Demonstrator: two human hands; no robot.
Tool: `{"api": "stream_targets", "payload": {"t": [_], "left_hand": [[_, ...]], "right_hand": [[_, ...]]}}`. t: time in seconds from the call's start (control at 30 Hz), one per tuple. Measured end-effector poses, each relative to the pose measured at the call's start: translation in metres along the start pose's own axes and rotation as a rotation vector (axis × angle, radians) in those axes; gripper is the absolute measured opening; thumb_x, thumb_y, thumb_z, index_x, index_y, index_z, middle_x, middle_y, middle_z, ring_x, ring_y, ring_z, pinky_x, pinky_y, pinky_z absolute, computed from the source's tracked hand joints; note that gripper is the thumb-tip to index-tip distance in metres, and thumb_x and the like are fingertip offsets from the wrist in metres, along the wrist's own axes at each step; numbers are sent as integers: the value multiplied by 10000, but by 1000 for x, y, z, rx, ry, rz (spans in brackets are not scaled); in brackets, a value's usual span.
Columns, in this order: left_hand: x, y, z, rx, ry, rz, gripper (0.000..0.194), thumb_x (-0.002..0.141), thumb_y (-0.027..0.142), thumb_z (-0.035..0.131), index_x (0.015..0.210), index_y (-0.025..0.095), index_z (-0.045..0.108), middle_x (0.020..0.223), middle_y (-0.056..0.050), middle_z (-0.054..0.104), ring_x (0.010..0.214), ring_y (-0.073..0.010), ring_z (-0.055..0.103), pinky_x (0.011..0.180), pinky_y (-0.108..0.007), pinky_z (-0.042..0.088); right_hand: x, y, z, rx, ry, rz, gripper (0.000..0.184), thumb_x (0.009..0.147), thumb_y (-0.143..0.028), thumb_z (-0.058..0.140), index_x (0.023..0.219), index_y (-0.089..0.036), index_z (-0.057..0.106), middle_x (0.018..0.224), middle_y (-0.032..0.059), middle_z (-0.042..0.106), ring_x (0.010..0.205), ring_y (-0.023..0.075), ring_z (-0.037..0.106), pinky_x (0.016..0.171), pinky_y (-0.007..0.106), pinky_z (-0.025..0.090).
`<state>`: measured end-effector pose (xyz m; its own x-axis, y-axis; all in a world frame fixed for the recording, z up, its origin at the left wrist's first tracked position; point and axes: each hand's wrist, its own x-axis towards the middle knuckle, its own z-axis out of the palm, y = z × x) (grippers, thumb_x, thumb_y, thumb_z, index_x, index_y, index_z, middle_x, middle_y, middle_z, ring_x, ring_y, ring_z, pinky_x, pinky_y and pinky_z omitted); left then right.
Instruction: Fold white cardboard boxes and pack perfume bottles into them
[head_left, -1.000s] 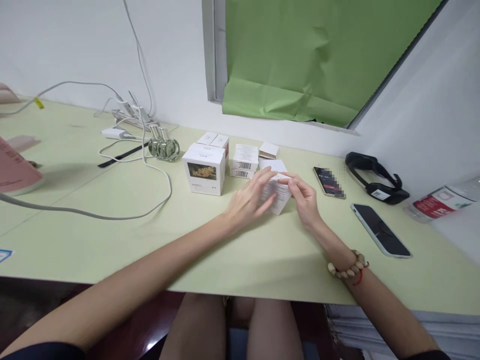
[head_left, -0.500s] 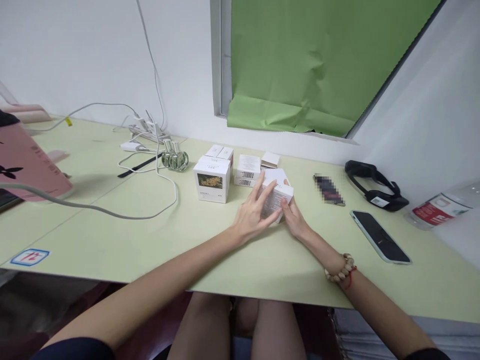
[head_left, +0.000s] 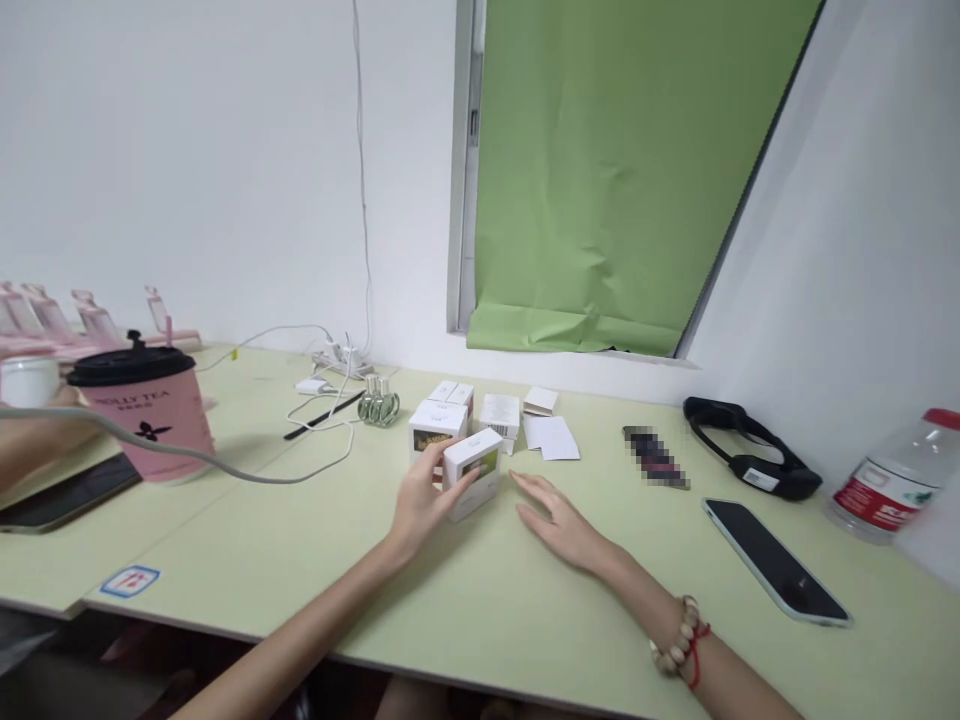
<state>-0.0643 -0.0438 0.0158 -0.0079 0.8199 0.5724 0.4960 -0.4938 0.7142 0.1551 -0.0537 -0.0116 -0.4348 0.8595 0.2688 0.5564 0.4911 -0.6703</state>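
My left hand (head_left: 420,500) grips a small white carton (head_left: 472,473) with a picture panel, holding it on the pale green table (head_left: 480,600). A little to the right of the carton, my right hand (head_left: 559,522) lies flat on the table with fingers stretched out and nothing in it; a bead bracelet is on its wrist. Just behind stand another picture carton (head_left: 435,428), more white boxes (head_left: 499,416), a small tan box (head_left: 540,401) and a flat white card (head_left: 551,438).
A pink lidded cup (head_left: 142,412) and a tablet (head_left: 60,495) sit at the left, where another person's arm shows. White cables, a power strip (head_left: 341,358), glass bottles (head_left: 379,402), two phones (head_left: 776,575), a black strap device (head_left: 746,450) and a water bottle (head_left: 885,478) lie around.
The camera tilted up and back. My left hand drew the carton leftward and toward me; my right hand let go of it and now rests flat on the table.
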Motion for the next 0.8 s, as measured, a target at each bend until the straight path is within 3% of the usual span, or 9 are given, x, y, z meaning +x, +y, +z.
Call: {"api": "stream_targets", "payload": {"t": [0.17,0.23,0.37,0.43,0.53,0.6,0.67,0.73,0.8], "left_hand": [[0,-16,-43,265,88,115,411,749,491,549,1074,239,562,936,-51,613,757,-171,543,507,-236,472],[-1,-22,-52,348,95,164,427,760,487,535,1116,252,535,1002,-56,596,727,-162,533,540,-260,478],[-6,-38,-49,470,87,76,812,703,449,594,1372,281,165,1288,-100,399,920,-234,553,607,-347,516],[-6,-49,-43,478,36,63,1031,630,433,659,1393,240,-7,1338,-126,316,1142,-303,445,769,-425,506],[-4,-64,-42,496,-30,47,960,675,414,627,1386,208,16,1307,-134,340,1219,-309,371,888,-468,448],[-4,-67,-44,568,46,86,904,703,400,607,1382,186,51,1305,-160,335,1221,-331,358,901,-506,420],[-10,-61,-45,657,216,228,885,711,363,614,1380,175,67,1341,-193,284,1235,-357,324,912,-539,384],[-20,-47,-40,677,304,516,744,749,253,584,1358,212,159,1366,-173,276,1225,-314,350,925,-487,378],[-31,-27,-27,610,111,920,546,750,139,547,1249,250,357,1311,-103,395,1185,-231,405,938,-368,378]], "right_hand": [[-2,0,3,-77,-69,41,508,876,-450,359,1347,-261,370,1355,60,418,1253,213,359,1063,387,258],[-3,-4,3,-114,-89,46,506,884,-463,320,1346,-262,373,1370,58,404,1275,215,325,1073,385,233],[-6,-10,3,-147,-142,68,527,890,-482,271,1356,-252,355,1424,63,328,1324,218,243,1099,396,155],[-7,-11,3,-145,-172,89,544,884,-495,272,1369,-256,324,1449,58,282,1345,226,191,1105,410,116],[-7,-7,4,-124,-200,119,559,867,-526,288,1374,-291,300,1465,31,244,1358,240,141,1102,422,111],[-5,0,3,-127,-171,153,554,852,-546,310,1354,-313,332,1464,27,239,1358,245,138,1093,425,129],[-2,11,0,-170,-81,198,533,840,-551,331,1314,-315,395,1466,41,226,1359,249,131,1086,431,134],[3,25,-5,-251,38,238,508,832,-542,352,1262,-295,460,1478,50,184,1367,260,70,1083,442,112],[8,39,-10,-326,119,286,501,816,-532,385,1235,-279,489,1481,52,165,1368,287,25,1080,456,92]]}}
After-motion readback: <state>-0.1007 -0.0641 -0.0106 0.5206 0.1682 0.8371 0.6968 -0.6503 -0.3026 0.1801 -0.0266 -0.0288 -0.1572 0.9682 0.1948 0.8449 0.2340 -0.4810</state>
